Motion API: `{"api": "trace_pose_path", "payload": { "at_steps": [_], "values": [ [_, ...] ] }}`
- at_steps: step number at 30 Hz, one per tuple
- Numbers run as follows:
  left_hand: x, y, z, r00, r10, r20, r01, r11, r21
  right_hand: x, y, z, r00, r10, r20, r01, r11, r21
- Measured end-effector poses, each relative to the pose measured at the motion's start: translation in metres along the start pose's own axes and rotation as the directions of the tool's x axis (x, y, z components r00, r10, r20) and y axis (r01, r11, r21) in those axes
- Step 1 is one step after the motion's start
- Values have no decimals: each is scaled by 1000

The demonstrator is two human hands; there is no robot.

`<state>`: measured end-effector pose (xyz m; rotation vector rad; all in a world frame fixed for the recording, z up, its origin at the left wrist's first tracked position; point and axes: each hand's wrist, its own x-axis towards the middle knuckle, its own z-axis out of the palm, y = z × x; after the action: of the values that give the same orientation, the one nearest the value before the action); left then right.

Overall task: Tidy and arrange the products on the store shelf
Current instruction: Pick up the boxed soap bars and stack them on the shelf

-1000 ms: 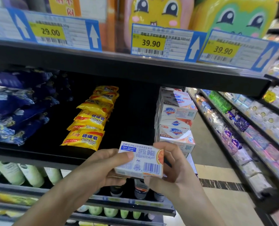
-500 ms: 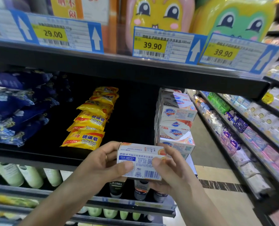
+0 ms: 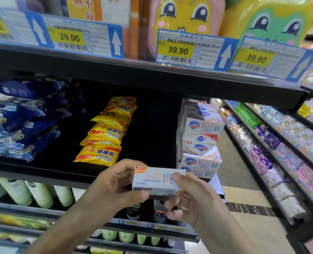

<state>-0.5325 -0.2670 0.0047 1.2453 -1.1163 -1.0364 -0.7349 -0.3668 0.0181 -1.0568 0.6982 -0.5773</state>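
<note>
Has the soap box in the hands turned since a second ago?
Yes. The soap box, held by the left hand and right hand below the stacked Safeguard boxes, has rolled; its barcode face no longer shows.

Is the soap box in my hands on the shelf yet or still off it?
Off it: both hands hold the soap box in front of the shelf edge.

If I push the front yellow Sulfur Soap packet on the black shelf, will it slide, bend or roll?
The front yellow plastic-wrapped Sulfur Soap packet would probably slide rather than roll, since it lies flat. Its glossy, crinkled wrapper looks slippery, and the loose ends may crumple while the bar inside likely stays stiff. The packets leaning behind it may shift too.
</note>
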Motion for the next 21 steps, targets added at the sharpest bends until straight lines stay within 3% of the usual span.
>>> {"api": "trace_pose_path", "payload": {
  "at_steps": [6,9,13,21],
  "values": [
    [-4,1,0,995,-26,93,2,969,248,1,6,-4,998,-43,-46,43,999,-12],
    [0,5,-2,998,30,60,-47,948,314,0,8,-4,995,-94,-21,91,991,-94],
    [10,13,-9,995,88,56,-104,853,511,1,9,-5,983,-181,39,185,970,-160],
    [29,20,-20,981,113,157,-192,683,705,6,10,-10,961,-258,96,274,929,-248]
  ]
}}
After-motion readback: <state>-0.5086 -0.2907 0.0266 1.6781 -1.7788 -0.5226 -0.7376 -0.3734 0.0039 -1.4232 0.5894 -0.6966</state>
